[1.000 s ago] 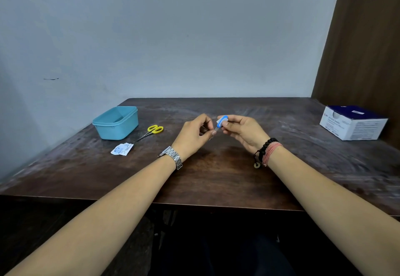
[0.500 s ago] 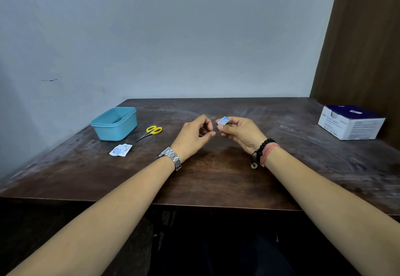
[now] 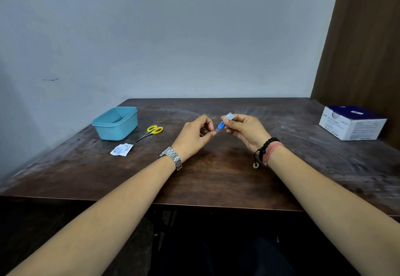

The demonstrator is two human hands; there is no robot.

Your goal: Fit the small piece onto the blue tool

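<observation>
1. The blue piece (image 3: 220,125) now sticks farther out of the small packet (image 3: 229,116), above the table (image 3: 216,174).
2. The right hand (image 3: 244,128) pinches the packet; the left hand (image 3: 194,137) pinches the piece's tip.
3. Pull slowly and straight.

A dark, scuffed wooden table (image 3: 216,178) stands against a pale blue-grey wall (image 3: 173,37), with a brown wooden panel (image 3: 363,37) at the right. On the table's left part sits an open light blue plastic tub (image 3: 115,122). Just right of it lie yellow-handled scissors (image 3: 151,132), blades pointing toward the near left. Nearer the front edge lies a torn white wrapper (image 3: 121,149), its blue print too small to read. Far right rests a white and dark blue carton (image 3: 352,122), perhaps of medical supplies.
</observation>
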